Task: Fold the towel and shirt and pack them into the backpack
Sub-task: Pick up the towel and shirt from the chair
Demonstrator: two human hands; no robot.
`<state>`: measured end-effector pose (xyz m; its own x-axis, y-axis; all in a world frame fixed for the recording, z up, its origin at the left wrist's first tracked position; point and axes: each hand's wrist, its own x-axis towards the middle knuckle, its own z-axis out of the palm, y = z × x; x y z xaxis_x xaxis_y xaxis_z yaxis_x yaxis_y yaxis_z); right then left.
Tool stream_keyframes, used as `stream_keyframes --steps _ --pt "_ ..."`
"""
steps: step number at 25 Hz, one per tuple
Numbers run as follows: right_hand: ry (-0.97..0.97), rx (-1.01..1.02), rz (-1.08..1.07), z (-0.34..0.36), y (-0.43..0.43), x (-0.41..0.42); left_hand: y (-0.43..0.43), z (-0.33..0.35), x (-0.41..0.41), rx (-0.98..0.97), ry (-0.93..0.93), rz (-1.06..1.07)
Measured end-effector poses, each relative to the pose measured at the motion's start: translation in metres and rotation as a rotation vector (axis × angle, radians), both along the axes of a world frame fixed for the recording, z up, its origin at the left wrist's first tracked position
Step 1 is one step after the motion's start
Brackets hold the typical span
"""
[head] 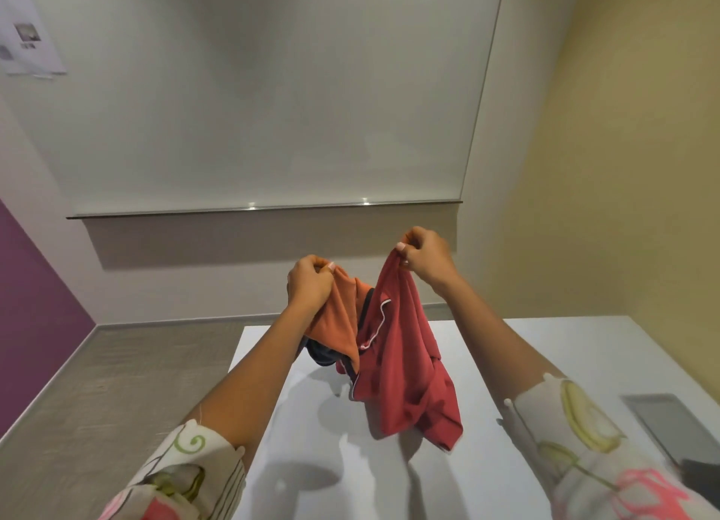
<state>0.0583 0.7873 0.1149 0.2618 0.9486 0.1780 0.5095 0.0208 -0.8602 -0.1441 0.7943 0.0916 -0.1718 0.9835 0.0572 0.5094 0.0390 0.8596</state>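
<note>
- The dark item [321, 357] on the table [545, 344] is mostly hidden behind the orange cloth [339, 317] and the left forearm [265, 367]; what it is cannot be told.
- Whether the orange cloth is joined to the shirt [401, 363] or is a separate piece cannot be told.
- The fingertips of the left hand [309, 285] are buried in the cloth's folds.
- The grey slab [662, 426] is blurred and cannot be identified; the dark object [701, 478] beside it is cut off by the right edge.
- The poster [27, 28] is cut off by the left edge, and its print is too small to be read.
- Both sleeves [187, 469] and the table's near side are cut off by the bottom edge.
</note>
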Motion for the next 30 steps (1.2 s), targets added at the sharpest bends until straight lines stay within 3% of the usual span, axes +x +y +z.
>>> stream_keyframes --steps 10,13,22,30 --pt "-0.024 -0.202 -0.053 -0.087 0.014 -0.004 0.004 -0.071 -0.013 -0.170 -0.089 0.051" --pt "-0.158 -0.290 0.020 -0.091 0.001 -0.012 0.000 -0.076 -0.020 -0.184 -0.085 0.052" --pt "-0.266 -0.343 0.100 -0.082 -0.059 -0.048 -0.041 -0.047 -0.043 -0.146 -0.088 0.048" --pt "-0.205 -0.428 0.047 -0.061 -0.110 -0.082 -0.089 -0.011 -0.074 -0.070 -0.182 -0.003"
